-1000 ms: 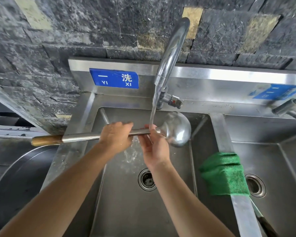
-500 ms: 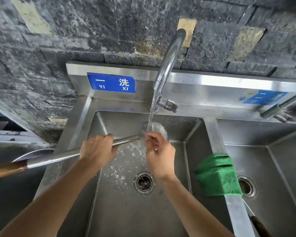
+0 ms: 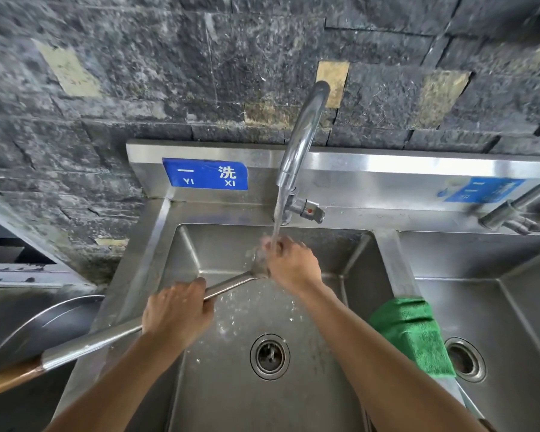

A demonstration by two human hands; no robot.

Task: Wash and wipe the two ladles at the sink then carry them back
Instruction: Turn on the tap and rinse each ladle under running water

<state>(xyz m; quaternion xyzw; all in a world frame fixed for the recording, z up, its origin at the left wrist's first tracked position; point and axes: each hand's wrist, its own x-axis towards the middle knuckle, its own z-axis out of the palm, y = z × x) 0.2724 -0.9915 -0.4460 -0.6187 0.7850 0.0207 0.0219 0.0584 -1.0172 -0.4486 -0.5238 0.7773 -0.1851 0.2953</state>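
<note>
Ladle under running tap (left hand gripping handle, right hand over bowl)

Silver ladle with a brown wooden handle end; green cloth right of the fingers; blue sign, white lettering; speckled grey wall.

A second ago the ladle lay level across the left basin of the sink, its bowl bare and to the right of the water stream. Now it slopes up toward the back wall of the basin, wooden end lower over the left rim. The right hand has moved from the shaft's neck onto the bowl, covering it under the stream. The left hand has slid down the shaft.
</note>
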